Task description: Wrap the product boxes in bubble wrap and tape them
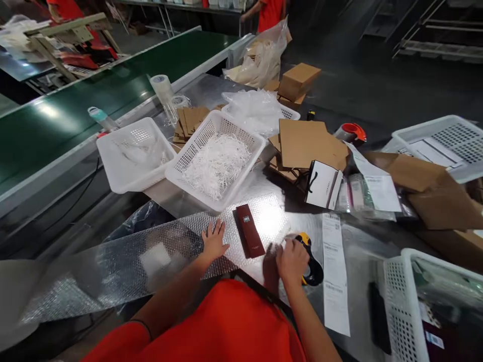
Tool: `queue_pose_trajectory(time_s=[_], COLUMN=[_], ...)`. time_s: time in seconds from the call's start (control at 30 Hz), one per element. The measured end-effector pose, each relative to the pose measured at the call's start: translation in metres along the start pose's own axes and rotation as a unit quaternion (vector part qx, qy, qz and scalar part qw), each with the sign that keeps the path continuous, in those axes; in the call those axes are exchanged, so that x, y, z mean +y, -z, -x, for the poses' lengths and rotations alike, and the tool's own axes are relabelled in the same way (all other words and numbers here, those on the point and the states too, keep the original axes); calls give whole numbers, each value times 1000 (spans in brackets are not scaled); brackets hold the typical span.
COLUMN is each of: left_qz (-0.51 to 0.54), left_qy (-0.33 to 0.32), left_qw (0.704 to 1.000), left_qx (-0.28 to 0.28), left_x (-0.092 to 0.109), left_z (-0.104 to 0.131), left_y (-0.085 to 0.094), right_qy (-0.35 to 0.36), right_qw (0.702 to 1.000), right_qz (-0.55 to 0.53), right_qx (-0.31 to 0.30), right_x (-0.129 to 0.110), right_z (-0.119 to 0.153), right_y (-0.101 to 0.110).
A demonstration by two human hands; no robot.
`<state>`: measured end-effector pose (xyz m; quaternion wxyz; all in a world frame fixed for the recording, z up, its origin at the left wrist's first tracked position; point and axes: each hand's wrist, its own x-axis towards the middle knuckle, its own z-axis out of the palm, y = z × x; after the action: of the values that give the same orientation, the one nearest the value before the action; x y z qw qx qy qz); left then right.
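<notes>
Dark red box [249,231], head view: lies flat on the bubble wrap [171,254], near the strip's right end, long side running away from the person, slightly slanted. Glare washes out the wrap just right of the box, so its exact edge there is hard to tell.

Step in hand looks like handling the wrap around the box, as a judgement. Doing it well: keep the wrap flat and taut under the left palm, square the box to the strip before folding, leave enough overhang at both ends, pull the fold snug without crushing corners. Keep the label strip [335,271] out from under the wrap.

Fingers: left hand [214,242] is palm down on the wrap, fingers spread apart, gripping nothing. Its fingertips sit just beside the box's left long side, clear of it. Right hand [293,261] is on the box's other side, near its close end, fingers bent, not touching the box. It overlaps a yellow-and-black tool [314,271], maybe a tape dispenser; cannot tell whether the fingers are clamped on that or only resting there.

Box is therefore between the two hands, held by neither. White basket [192,193] of paper shred stands beyond.
</notes>
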<state>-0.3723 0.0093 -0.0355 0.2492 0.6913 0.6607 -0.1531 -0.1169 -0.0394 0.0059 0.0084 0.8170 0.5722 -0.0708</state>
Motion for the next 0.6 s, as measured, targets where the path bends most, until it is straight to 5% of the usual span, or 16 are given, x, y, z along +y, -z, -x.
queue_pose_trajectory(time_s=[0.13, 0.3, 0.43, 0.6], left_qz=[6, -9, -16, -17], left_qy=[12, -26, -21, -28], left_qw=[1000, 1000, 999, 999], left_qx=[22, -9, -28, -26], left_x=[10, 23, 25, 23], left_z=[2, 1, -1, -2], left_y=[-2, -9, -13, -13], right_qy=[-50, -66, -93, -157], right_qw=[998, 991, 992, 985], right_qz=[44, 45, 21, 60], right_qx=[-8, -108, -80, -40], right_x=[51, 68, 86, 153], right_z=[29, 35, 36, 33], right_y=[-18, -21, -8, -2])
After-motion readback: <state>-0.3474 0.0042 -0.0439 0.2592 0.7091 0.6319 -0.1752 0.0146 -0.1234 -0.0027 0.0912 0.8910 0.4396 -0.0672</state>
